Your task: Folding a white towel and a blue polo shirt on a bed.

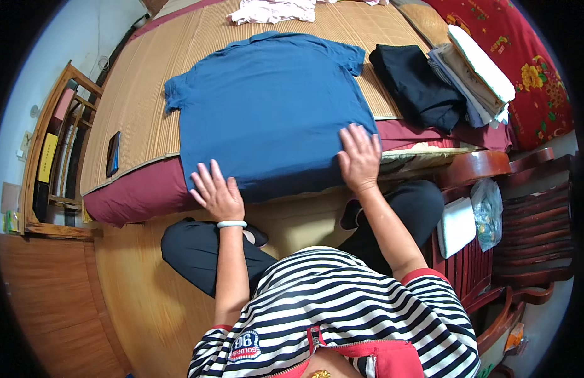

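Observation:
A blue short-sleeved collared shirt (273, 99) lies spread flat, its collar at the far side and its hem over the near edge of the bed. My left hand (218, 193), with a pale bangle on the wrist, rests palm down on the hem's left corner with fingers apart. Flat on the right side of the shirt near the hem is my right hand (359, 156), its fingers slightly spread. Neither hand grips the fabric. The shirt covers part of the woven bamboo mat (131, 113) beneath it.
Right of the shirt sit folded black clothing (414, 85) and a stack of folded clothes (481, 71). White crumpled clothing (273, 10) lies at the far side. A phone (113, 153) is on the mat's left. A wooden chair (533, 222) holds a plastic bag (487, 215).

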`<state>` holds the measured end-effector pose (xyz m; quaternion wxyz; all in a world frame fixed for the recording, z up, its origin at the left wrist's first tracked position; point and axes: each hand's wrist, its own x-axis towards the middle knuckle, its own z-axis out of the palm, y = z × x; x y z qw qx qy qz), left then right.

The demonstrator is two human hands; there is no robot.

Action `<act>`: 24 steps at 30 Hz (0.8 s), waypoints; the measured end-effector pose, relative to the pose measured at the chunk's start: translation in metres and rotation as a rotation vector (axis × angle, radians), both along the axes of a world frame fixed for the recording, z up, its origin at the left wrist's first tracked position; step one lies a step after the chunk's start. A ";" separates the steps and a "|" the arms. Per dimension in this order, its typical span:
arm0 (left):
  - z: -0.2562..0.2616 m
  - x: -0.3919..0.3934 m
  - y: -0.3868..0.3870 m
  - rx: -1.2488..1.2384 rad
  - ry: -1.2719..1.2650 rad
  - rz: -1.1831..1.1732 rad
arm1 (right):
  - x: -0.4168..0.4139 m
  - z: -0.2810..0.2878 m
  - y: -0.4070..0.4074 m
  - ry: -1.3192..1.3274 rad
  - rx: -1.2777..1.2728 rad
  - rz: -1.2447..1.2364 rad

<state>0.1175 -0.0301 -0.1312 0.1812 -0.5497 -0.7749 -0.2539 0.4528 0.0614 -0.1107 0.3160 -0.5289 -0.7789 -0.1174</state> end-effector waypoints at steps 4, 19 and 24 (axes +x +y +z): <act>0.001 -0.011 0.002 0.046 -0.109 0.241 | 0.034 -0.012 0.014 -0.007 0.065 -0.234; -0.054 -0.009 -0.012 0.365 -1.190 0.240 | 0.032 -0.024 -0.001 0.428 0.084 -0.404; -0.082 0.000 -0.019 0.369 -1.613 0.055 | 0.023 -0.041 -0.021 0.695 0.055 -0.473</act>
